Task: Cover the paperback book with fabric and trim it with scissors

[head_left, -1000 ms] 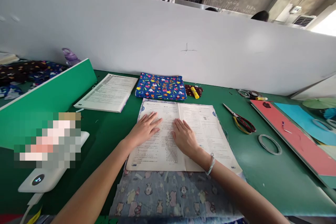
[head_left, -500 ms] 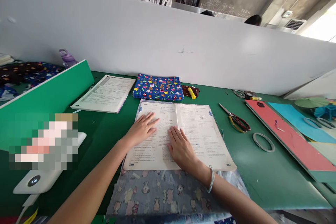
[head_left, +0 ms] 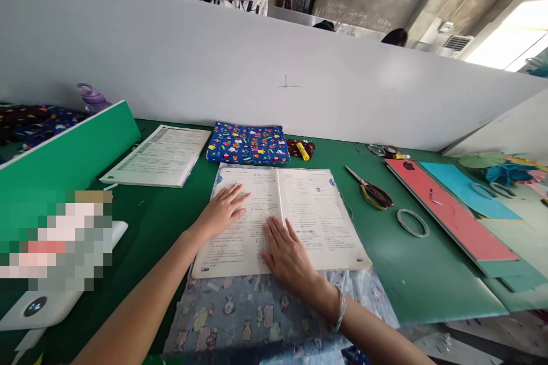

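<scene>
On my head feed, both hands lie flat on a wide book with cream printed pages (head_left: 319, 211), which rests spread on the green tabletop (head_left: 385, 291) right beneath them. The left hand (head_left: 223, 206) is on the upper outer part of the left page, palm down, fingers fanned and grasping nothing. The right hand (head_left: 287, 251) sits lower, across the centre fold, its fingers extended and pointing up the page; I see nothing gripped there either. Its wrist, circled by a pale woven bracelet (head_left: 341, 308), passes over the book's bottom edge.

Under the book, and sticking out toward me, I see a grey-blue sheet printed with cartoon animals (head_left: 247, 311). Just beyond the book's top edge lies a folded bright-blue patterned cloth (head_left: 248, 144), with a yellow glue stick (head_left: 302, 151) beside it. To the book's right, apart from both hands, I have scissors with red and yellow handles (head_left: 374, 195) and a grey ring-shaped roll (head_left: 413, 234).
</scene>
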Demonstrator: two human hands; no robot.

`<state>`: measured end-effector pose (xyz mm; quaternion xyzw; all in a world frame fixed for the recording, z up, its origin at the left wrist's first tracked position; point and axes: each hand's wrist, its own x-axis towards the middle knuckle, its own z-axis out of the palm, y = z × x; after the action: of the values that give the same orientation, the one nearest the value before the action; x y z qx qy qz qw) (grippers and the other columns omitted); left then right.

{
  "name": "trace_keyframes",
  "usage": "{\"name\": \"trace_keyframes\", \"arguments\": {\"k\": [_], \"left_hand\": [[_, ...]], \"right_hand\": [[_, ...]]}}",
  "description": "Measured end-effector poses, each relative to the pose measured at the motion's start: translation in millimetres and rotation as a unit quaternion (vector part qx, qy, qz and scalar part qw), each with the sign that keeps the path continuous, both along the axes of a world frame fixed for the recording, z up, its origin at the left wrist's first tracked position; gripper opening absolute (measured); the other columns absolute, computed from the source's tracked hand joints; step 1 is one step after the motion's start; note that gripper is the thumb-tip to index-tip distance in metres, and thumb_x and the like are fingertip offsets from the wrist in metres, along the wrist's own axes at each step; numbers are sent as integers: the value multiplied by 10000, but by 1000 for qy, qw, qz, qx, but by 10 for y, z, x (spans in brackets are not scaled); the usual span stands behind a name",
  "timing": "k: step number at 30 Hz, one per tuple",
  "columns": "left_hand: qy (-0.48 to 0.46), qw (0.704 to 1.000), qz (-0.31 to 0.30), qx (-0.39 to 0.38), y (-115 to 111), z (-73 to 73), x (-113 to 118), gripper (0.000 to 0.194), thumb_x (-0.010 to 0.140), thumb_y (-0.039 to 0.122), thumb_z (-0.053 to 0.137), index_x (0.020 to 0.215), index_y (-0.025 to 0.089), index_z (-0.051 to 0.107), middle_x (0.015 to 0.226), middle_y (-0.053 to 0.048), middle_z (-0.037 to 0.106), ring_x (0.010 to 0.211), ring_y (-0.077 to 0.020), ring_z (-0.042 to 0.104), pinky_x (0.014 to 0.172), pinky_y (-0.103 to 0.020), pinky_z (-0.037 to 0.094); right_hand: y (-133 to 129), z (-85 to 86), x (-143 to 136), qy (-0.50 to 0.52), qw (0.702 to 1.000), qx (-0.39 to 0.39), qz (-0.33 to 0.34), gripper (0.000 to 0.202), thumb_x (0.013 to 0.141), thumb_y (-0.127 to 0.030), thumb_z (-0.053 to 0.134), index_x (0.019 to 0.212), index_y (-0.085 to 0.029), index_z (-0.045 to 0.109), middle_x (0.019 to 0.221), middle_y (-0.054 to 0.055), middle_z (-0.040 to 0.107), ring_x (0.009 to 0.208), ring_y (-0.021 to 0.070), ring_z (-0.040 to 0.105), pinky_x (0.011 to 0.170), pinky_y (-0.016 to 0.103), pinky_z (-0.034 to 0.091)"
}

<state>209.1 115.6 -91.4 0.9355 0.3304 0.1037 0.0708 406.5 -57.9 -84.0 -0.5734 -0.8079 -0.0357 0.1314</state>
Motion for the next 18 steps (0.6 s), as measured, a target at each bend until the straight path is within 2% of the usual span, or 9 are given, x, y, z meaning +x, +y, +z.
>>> {"name": "trace_keyframes", "arguments": {"k": [4,8,11,14,16,18], "left_hand": [[-25,1000,18,-3,15,2,-30,555,966,535,332,1422,233,426,1533,-69,339,1441,-244,235,1166,-461,254],[-37,999,23,7,20,-9,-52,566,954,543,360,1401,209,455,1503,-89,389,1417,-259,297,1165,-487,255],[-41,999,24,7,12,0,-48,558,948,538,381,1394,214,464,1504,-85,388,1417,-267,295,1161,-489,266],[-39,999,28,4,-2,28,-40,547,950,524,386,1389,208,471,1500,-85,394,1420,-270,286,1159,-493,272],[-44,999,25,6,-10,47,-37,548,948,531,386,1377,205,486,1494,-87,405,1418,-273,292,1157,-497,280],[-55,998,11,10,-20,62,-34,541,947,542,379,1358,216,511,1482,-75,426,1410,-272,310,1157,-491,291]], "right_hand": [[-36,108,32,13,1000,-10,10,522,983,-343,377,1416,-53,407,1477,166,409,1411,280,294,1152,568,242],[-186,241,130,12,999,-31,19,505,971,-282,404,1429,-68,389,1509,142,361,1424,271,262,1141,542,292],[-305,255,244,11,999,-35,-4,508,948,-222,429,1430,-66,386,1513,155,346,1422,276,265,1114,528,348],[-391,233,373,20,999,-45,5,526,932,-183,434,1441,-71,367,1500,157,370,1410,255,298,1104,493,379],[-430,232,488,31,999,-39,12,522,942,-185,414,1451,-84,354,1504,146,369,1412,235,297,1109,468,381],[-457,244,665,46,999,-16,-14,492,961,-208,394,1441,-105,379,1500,136,383,1407,226,312,1101,450,395]]}}
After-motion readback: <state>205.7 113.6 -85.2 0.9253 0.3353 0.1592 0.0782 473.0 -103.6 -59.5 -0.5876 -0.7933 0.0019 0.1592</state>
